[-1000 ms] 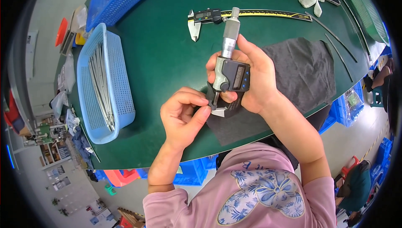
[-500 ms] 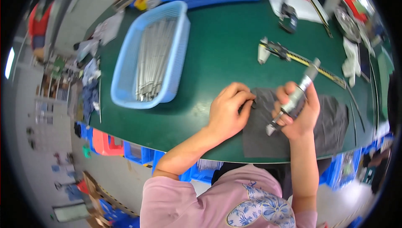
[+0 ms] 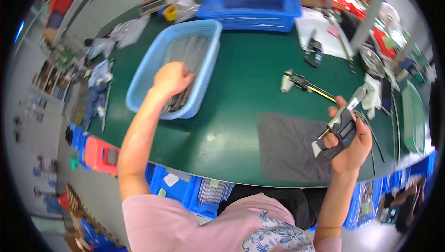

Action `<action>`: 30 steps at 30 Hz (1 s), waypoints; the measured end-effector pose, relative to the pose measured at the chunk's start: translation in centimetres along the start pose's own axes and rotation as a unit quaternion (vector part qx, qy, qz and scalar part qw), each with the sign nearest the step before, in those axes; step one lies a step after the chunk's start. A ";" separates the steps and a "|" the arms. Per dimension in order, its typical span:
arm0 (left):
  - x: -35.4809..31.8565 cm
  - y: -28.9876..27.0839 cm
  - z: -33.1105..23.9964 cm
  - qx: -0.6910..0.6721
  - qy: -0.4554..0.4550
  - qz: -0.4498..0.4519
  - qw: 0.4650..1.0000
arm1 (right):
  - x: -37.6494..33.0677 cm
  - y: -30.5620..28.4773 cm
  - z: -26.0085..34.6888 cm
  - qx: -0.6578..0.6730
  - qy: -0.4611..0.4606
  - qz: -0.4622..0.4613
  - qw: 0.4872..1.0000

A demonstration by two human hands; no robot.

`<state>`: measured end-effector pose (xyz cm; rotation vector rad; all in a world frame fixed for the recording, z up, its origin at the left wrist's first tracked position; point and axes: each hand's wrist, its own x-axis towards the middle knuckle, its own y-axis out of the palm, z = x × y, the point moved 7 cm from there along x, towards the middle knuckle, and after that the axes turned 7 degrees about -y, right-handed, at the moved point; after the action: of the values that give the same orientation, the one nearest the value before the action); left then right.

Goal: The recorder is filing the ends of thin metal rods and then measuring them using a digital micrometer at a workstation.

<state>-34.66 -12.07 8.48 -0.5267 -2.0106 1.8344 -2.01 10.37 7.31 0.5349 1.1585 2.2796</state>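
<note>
My left hand (image 3: pixel 172 79) is over the light-blue basket (image 3: pixel 132 95), its fingers curled down among the thin metal rods (image 3: pixel 189 48) lying in it. Whether it grips a rod is hidden by the hand and some blur. In my right hand (image 3: pixel 353 152) is a digital micrometer (image 3: pixel 343 129), held by its dark frame with its silver thimble pointing up and away. Below the micrometer a dark grey cloth (image 3: pixel 285 148) lies flat at the table's near edge. A caliper (image 3: pixel 303 84) rests just beyond the cloth.
A deep blue bin (image 3: pixel 250 22) stands at the back of the green table (image 3: pixel 241 73). Another dark measuring tool (image 3: pixel 314 52) lies by white paper at the back right. A white glove (image 3: pixel 371 97) and a green tray (image 3: pixel 412 117) are at the right.
My left hand has moved from the cloth's left edge to the rods in the basket. My right hand, still holding the micrometer, has shifted right and turned its display into view.
</note>
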 end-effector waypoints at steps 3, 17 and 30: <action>1.3 0.6 0.4 -0.027 0.027 0.021 0.999 | -2.1 -2.8 6.2 -0.259 -0.121 -0.146 0.947; 7.2 4.1 6.3 -0.141 -0.099 0.241 0.955 | -5.8 -19.3 24.7 -0.691 -0.028 -0.375 0.617; 5.1 2.2 10.2 -0.410 -0.229 0.216 0.856 | -1.6 -20.4 25.3 -0.867 -0.046 -0.319 0.381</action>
<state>-44.15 -18.03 5.49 -0.8846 -3.2361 1.2789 18.86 35.18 4.34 -0.5884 -1.2162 1.4119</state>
